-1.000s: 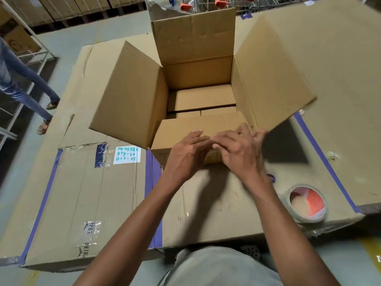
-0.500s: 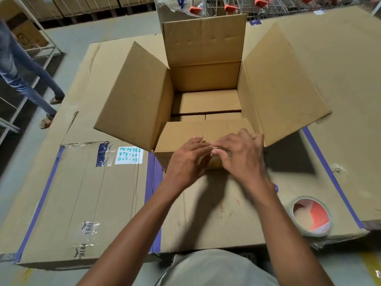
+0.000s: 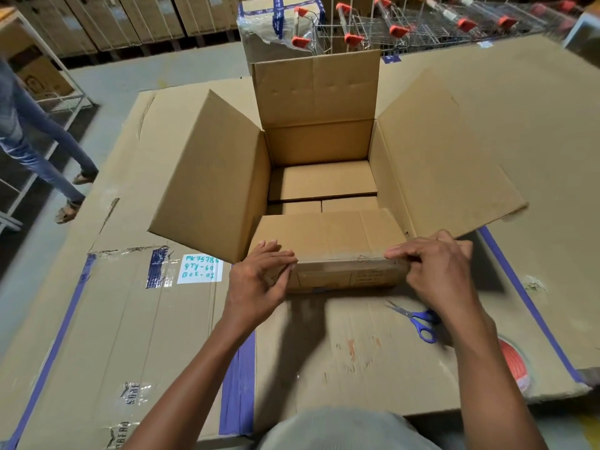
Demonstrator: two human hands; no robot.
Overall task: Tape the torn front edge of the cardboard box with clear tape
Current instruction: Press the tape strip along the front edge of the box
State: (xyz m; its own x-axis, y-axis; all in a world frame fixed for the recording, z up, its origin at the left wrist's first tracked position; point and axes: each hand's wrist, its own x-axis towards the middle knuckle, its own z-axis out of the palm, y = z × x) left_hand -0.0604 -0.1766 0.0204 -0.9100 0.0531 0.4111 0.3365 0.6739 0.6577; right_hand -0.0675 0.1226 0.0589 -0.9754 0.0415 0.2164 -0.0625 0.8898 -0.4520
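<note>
An open cardboard box (image 3: 319, 92) stands on flattened cardboard, with its side and back flaps up and its front flap folded inward. A glossy strip of clear tape (image 3: 341, 258) runs along the torn front edge. My left hand (image 3: 259, 277) lies flat over the left end of that edge, fingers on top and thumb on the front face. My right hand (image 3: 435, 271) is at the right end, pinching the tape against the corner with curled fingers. The tape roll (image 3: 515, 363), with its red core, sits at the right, partly hidden by my right forearm.
Blue-handled scissors (image 3: 422, 319) lie just in front of the box near my right wrist. The flattened cardboard sheets (image 3: 324, 368) cover the work surface. A person's legs (image 3: 39, 151) are at the far left. Shopping trolleys (image 3: 406, 27) line the back.
Both hands were together at the middle of the front edge. They have slid apart to its two ends, and the scissors have come into view.
</note>
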